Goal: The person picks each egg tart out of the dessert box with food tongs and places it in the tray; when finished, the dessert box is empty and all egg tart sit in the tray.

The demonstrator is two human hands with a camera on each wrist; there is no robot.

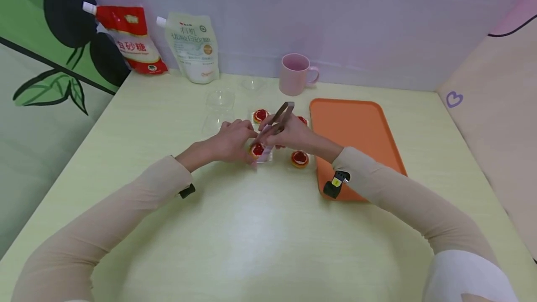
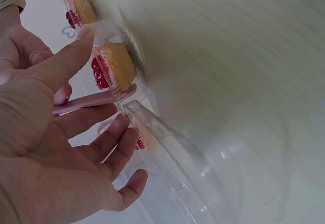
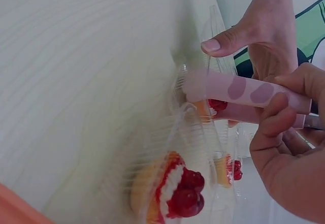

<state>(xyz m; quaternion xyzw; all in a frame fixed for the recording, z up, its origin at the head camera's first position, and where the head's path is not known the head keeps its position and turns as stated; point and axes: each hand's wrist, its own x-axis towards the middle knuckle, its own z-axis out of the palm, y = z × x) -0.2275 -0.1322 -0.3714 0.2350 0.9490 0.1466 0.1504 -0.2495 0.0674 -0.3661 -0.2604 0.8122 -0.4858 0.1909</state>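
Observation:
My right hand [image 1: 295, 133] grips a pair of pink tongs [image 3: 246, 91] with darker oval marks; their metal end [image 1: 288, 107] points up and away. The tongs reach down to a small red-topped tart [image 1: 258, 150], one arm on each side of its topping in the right wrist view. That tart sits in a clear plastic container [image 2: 144, 89]. At the container's rim is my left hand [image 1: 235, 140], its thumb [image 2: 76, 51] stretched along one side and its loosely bent fingers at the other. Another tart [image 1: 299, 158] stands in clear packaging just right of it.
Two more tarts, one the far tart [image 1: 260, 115], sit behind the hands. An orange tray [image 1: 348, 115] lies under my right forearm. Clear plastic cups [image 1: 220, 99], a pink mug [image 1: 292, 76], a red-and-white pouch [image 1: 133, 43] and a pale green pouch [image 1: 193, 50] stand farther back.

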